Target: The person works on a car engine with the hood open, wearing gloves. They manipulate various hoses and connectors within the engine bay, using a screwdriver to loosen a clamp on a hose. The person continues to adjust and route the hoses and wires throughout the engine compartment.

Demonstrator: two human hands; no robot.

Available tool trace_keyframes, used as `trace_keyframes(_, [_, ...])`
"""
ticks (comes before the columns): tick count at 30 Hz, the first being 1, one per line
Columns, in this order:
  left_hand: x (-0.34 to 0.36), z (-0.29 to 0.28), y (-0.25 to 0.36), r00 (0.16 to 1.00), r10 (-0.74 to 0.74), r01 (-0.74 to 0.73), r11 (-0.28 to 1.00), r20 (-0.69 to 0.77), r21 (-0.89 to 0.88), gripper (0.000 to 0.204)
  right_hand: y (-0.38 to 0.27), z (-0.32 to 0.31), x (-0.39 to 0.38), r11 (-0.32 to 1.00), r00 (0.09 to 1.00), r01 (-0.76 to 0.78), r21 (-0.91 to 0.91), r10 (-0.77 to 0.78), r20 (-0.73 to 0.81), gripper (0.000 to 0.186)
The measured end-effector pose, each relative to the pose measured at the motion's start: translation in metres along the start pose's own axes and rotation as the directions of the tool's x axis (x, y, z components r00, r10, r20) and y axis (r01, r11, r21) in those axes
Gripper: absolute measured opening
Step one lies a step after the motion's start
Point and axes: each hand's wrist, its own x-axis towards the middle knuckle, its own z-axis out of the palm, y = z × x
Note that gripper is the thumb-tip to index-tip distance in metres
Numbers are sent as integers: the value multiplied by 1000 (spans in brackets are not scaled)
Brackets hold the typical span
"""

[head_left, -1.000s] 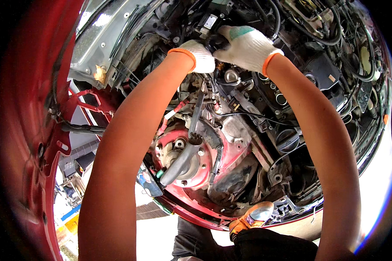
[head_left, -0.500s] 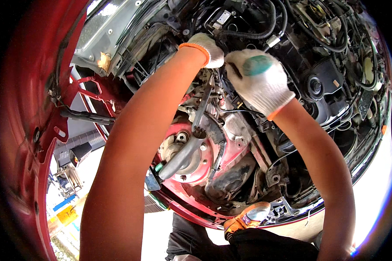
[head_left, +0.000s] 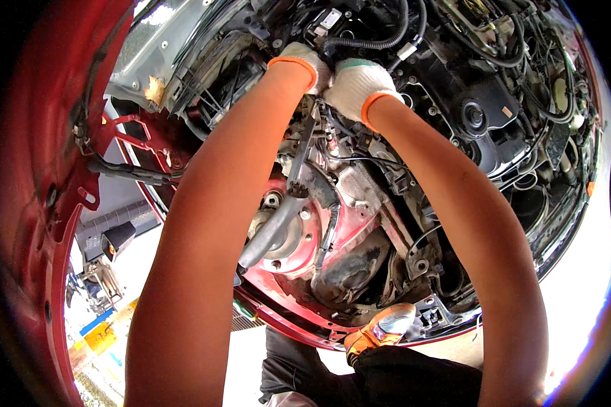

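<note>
Evidently, in the head view both gloved hands are working close together deep in an engine bay (head_left: 285,327), their white gloves overlapping or nearly meeting. The left hand (head_left: 317,68) is pointing its fingers down and away, so its grip is staying hidden and I cannot tell what, if anything, it is grasping. The right hand (head_left: 360,83) is turning its back upward, a teal patch showing near the knuckles; its fingers are also hiding, and its hold cannot be told. Just beyond the hands, a black corrugated hose (head_left: 373,42) is curving away to the right, and a light connector (head_left: 406,51) is sitting beyond the right hand. Below the left hand, a metal bar (head_left: 302,152) is running toward the person, its grey sleeve (head_left: 271,234) crossing over a red strut mount (head_left: 305,247). Right of the right hand, a black engine cover (head_left: 474,117) is lying well apart.
</note>
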Motion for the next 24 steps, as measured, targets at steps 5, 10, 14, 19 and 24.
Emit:
trace_keyframes(5, [-14, -29, 14, 984, 104, -114, 992, 148, 61, 43, 22, 9, 18, 994, 993, 98, -51, -94, 73, 34])
trace_keyframes(10, [-23, -38, 20, 985, 90, -97, 995, 147, 40, 40, 32, 7, 23, 959, 943, 253, -124, -217, 251, 31])
trace_keyframes(14, [-31, -44, 23, 970, 141, -165, 980, 196, 110, 37, 27, 7, 9, 810, 834, 534, -244, -458, 307, 23])
trace_keyframes(19, [-16, -33, 18, 976, 127, -145, 986, 178, 88, 37, 26, 18, 11, 836, 843, 514, -191, -452, 290, 22])
trace_keyframes(24, [-14, -26, 12, 993, 117, -117, 993, 33, -11, 36, 30, 21, 16, 841, 854, 511, -178, -475, 211, 21])
